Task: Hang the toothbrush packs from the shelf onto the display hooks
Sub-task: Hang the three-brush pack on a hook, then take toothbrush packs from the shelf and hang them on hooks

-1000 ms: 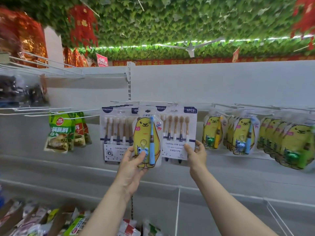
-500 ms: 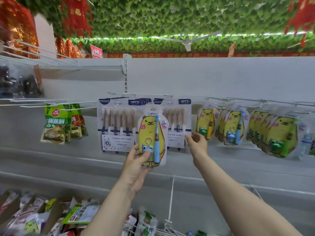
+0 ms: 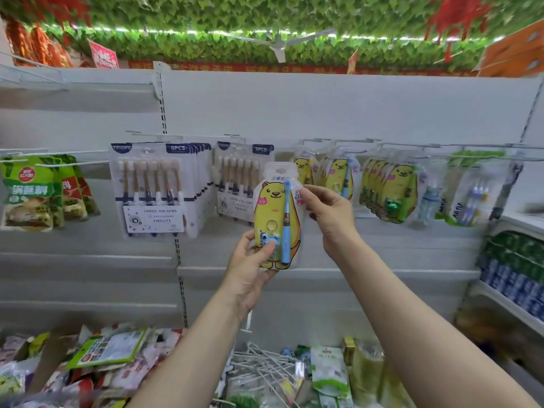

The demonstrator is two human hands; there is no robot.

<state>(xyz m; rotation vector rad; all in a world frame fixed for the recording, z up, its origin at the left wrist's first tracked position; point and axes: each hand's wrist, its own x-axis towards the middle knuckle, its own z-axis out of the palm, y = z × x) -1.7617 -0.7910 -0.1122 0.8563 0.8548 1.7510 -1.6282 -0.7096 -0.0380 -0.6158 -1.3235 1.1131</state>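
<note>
Head view: left hand (image 3: 250,269) grips bear toothbrush pack (image 3: 276,214) at lower edge, fingers curled; right hand (image 3: 329,213) pinches upper edge. Pack held mid-air, near hanging bear packs (image 3: 338,179). Step: transfer to display hook (image 3: 316,140). Next: align pack top with hook tip, slide on.

White shelving (image 3: 323,113), leafy ceiling (image 3: 206,19)

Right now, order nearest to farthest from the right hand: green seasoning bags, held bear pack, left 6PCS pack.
1. The held bear pack, touching the right hand.
2. The left 6PCS pack, hanging further left.
3. The green seasoning bags, far left.
</note>
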